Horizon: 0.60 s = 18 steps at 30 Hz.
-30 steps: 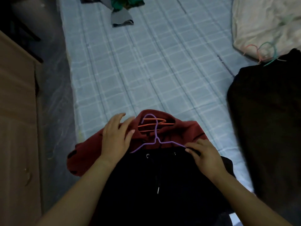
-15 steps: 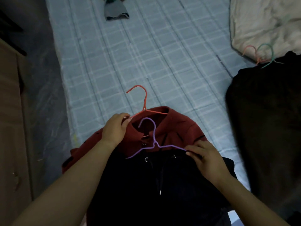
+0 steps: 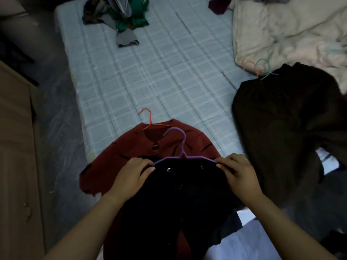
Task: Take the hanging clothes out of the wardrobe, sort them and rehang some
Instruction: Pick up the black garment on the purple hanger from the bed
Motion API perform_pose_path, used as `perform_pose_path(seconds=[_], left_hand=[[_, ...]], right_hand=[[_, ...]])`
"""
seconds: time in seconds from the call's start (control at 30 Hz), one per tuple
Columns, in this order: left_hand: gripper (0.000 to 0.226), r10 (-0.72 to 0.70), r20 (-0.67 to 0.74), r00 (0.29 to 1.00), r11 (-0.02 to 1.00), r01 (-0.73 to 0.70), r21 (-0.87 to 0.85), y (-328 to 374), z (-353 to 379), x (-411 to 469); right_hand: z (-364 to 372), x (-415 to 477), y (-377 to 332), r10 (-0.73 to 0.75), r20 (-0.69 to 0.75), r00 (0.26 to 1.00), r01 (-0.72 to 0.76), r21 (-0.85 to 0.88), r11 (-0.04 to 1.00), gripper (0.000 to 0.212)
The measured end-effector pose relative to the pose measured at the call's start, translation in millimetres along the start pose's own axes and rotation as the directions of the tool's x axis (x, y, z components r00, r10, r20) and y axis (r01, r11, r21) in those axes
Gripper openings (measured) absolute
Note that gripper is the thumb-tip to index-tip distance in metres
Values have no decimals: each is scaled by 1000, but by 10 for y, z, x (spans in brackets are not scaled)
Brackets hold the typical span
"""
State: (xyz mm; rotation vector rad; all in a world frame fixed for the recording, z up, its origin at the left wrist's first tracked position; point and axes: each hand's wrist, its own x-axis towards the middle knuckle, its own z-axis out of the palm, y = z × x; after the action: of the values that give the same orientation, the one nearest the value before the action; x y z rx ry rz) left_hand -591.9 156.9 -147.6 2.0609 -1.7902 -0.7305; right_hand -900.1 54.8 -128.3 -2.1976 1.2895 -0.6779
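Black garment (image 3: 178, 199) lies front-up at the near edge of the bed (image 3: 159, 76), on a purple hanger (image 3: 183, 145) whose hook points away from the person and whose shoulder bar sits at the garment's top edge. Two metal eyelets show just below the bar. Left hand (image 3: 131, 177) is at the bar's left end with its fingers (image 3: 144, 163) curled down onto the hanger tip and the black cloth there. Right hand (image 3: 241, 175) is at the right end, fingers (image 3: 223, 162) bent and pinching that tip with the fabric. Both hands are closed on the hanger and neither is flat. Under the black piece is a red garment (image 3: 131, 147) with dark dashes, spread out to the left and overhanging the bed edge. It is on its own orange hanger (image 3: 150, 119), hook resting on the checked sheet. To the right, apart from this stack, is a dark brown heap (image 3: 281, 132) of clothes. A pink hanger (image 3: 256, 69) and a green hanger (image 3: 269, 69) stick out of its far end, hooks lying on a cream duvet (image 3: 285, 30). At the far end of the bed is a crumpled pile of green and grey clothes (image 3: 124, 19). A purple cloth (image 3: 217, 5) is by the duvet's top corner. A wooden cabinet (image 3: 15, 156) stands on the left, with a strip of floor (image 3: 58, 128) between it and the bed.
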Motion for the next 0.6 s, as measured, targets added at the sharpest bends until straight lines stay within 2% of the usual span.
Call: perform_pose_path(seconds=[0.1, 0.2, 0.43, 0.6], left_hand=[[39, 3, -170, 985, 1000, -4, -6, 538, -52, -215], [33, 84, -317, 945, 996, -90, -3, 1188, -75, -470], [31, 212, -347, 913, 969, -244, -50, 2901, 276, -952], [35, 285, -290, 914, 938, -328, -113, 4005, 869, -1150]], right_hand=[[-421, -267, -6, -22, -55, 998, 22, -2, 1000, 20], [-904, -670, 77, -13, -151, 988, 12, -12, 1000, 25], [-2206, -1880, 576, 68, -388, 919, -102, -69, 992, 17], [-3073, -2783, 993, 112, -506, 855, -197, -117, 973, 14]])
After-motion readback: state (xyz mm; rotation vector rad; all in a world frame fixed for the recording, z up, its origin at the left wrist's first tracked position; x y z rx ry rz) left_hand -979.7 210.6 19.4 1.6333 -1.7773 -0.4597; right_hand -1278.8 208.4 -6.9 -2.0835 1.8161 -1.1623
